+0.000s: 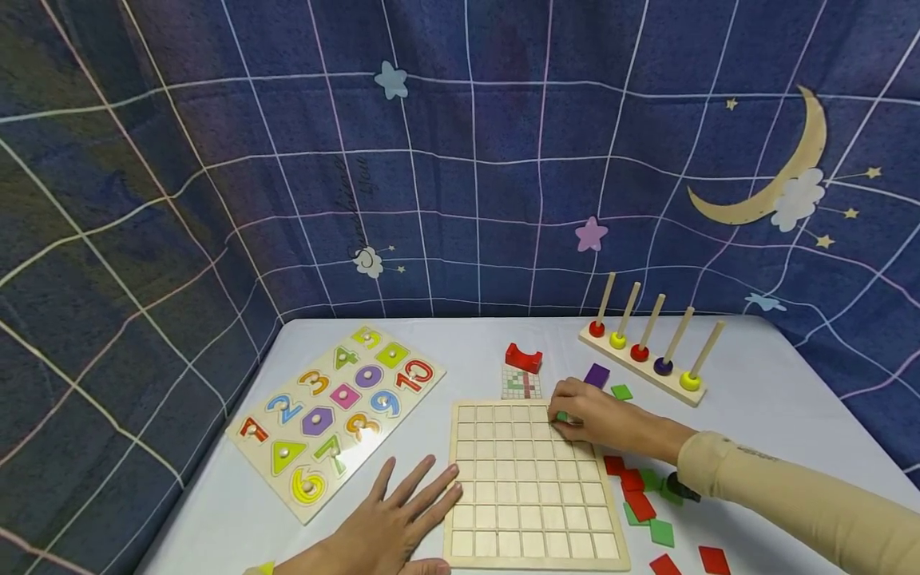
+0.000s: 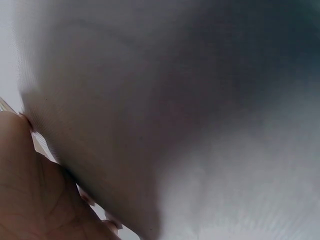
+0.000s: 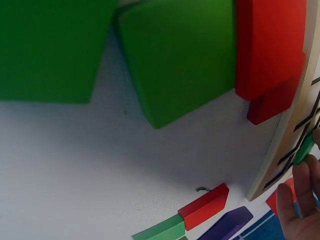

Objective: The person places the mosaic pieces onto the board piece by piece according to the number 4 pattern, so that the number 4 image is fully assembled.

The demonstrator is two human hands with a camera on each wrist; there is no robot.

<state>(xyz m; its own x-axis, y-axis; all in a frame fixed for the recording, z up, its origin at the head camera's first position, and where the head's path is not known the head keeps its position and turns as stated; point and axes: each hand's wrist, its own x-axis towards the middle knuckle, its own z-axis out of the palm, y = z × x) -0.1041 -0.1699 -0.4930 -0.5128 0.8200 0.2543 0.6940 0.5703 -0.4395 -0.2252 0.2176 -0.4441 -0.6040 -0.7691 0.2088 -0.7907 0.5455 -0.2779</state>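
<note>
My right hand (image 1: 591,411) pinches green tile (image 1: 562,416) at board's (image 1: 528,495) far right corner — nearer than my left hand (image 1: 391,519), spread at left edge.

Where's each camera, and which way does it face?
Head: on the head, facing forward and down over the grid board; left hand and right hand show.
Left wrist: worn there, facing a blurred grey surface; the hand partly shows.
Right wrist: worn there, facing green tiles and red tiles; fingers show.
Head and right wrist share the grid board.

The grid board (image 1: 532,493) lies between the number puzzle (image 1: 341,419), left, and tiles (image 1: 641,505), right.
</note>
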